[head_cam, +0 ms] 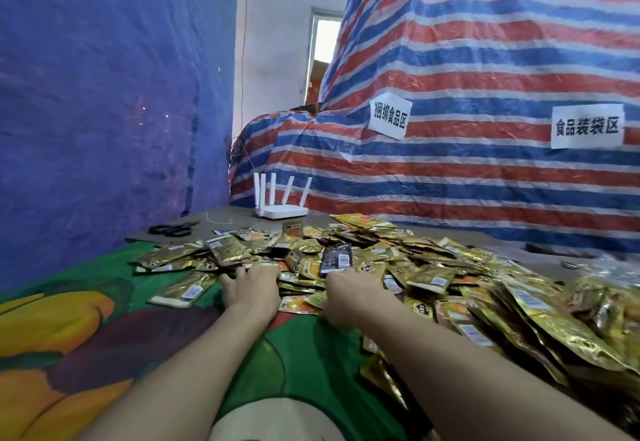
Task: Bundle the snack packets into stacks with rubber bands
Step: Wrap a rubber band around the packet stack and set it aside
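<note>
**Cloth-covered table: gathering packets for a stack**

The work surface is a table under a green fruit-print cloth [104, 319]. The packets [433, 277], mostly gold foil, lie in a loose, overlapping heap across the middle and right of it, facing all ways.

1. Hand state. The left hand [251, 288] rests on the near edge of the heap with its fingers [227, 279] spread flat. The right hand [349, 296] is just beside it, apart from it, at the same edge. Its fingertips are hidden, so a grip cannot be confirmed.
2. Step in hand (judged): collecting packets. Pull a few clear of the heap, turn them the same way up and square the edges before banding. Foil is slippery, so keep the stack pressed.
3. No rubber bands can be made out. Locate them first.

Obstructions: a dark packet [336, 257] sits upright just beyond the right hand and should be sorted out. One stray packet [183, 290] lies left of the left hand. Scissors [171, 230] and a router [281, 211] stand at the far edge, well apart from the hands. A striped tarp [485, 180] with two paper labels [389, 115] closes off the back.
</note>
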`<control>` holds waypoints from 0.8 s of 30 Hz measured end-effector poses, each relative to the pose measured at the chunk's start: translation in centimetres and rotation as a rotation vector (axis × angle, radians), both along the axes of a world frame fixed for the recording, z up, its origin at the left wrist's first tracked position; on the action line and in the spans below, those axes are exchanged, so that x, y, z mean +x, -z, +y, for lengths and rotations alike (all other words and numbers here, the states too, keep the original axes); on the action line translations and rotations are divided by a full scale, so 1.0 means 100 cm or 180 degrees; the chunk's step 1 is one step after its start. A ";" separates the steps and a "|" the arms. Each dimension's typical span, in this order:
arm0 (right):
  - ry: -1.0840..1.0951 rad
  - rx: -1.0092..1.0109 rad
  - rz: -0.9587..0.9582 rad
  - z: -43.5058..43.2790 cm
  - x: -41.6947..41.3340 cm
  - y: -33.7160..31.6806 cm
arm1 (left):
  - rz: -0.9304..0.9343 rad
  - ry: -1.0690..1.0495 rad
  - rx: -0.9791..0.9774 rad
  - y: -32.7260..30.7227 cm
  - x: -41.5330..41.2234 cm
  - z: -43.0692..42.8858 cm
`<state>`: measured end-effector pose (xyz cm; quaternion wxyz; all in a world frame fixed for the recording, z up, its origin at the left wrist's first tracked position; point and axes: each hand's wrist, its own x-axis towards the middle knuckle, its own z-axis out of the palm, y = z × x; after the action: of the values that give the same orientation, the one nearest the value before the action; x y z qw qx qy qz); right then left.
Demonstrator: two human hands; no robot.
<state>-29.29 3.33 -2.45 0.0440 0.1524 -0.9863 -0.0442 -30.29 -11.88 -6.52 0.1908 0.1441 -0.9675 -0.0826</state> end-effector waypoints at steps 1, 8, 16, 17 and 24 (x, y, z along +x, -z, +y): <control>-0.0167 0.0194 0.0146 -0.001 0.003 0.000 | 0.0106 -0.0016 -0.0200 0.002 -0.001 0.000; -0.0740 0.0466 0.0576 -0.002 0.015 -0.001 | 0.0643 0.0186 -0.0796 0.004 0.009 -0.001; -0.0773 0.0342 0.0705 -0.004 0.014 0.009 | 0.0828 0.0592 -0.0217 -0.010 0.044 0.000; -0.0883 0.0444 0.0780 -0.006 0.017 0.011 | 0.0839 0.0593 -0.0131 -0.011 0.049 0.000; -0.0643 0.0312 0.1136 0.005 0.034 0.005 | 0.1150 0.0514 0.0439 -0.011 0.078 -0.009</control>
<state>-25.93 3.78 -2.92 0.2148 0.2423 -0.9393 -0.1138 -22.47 -12.81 -5.37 0.3436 0.0616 -0.9180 -0.1882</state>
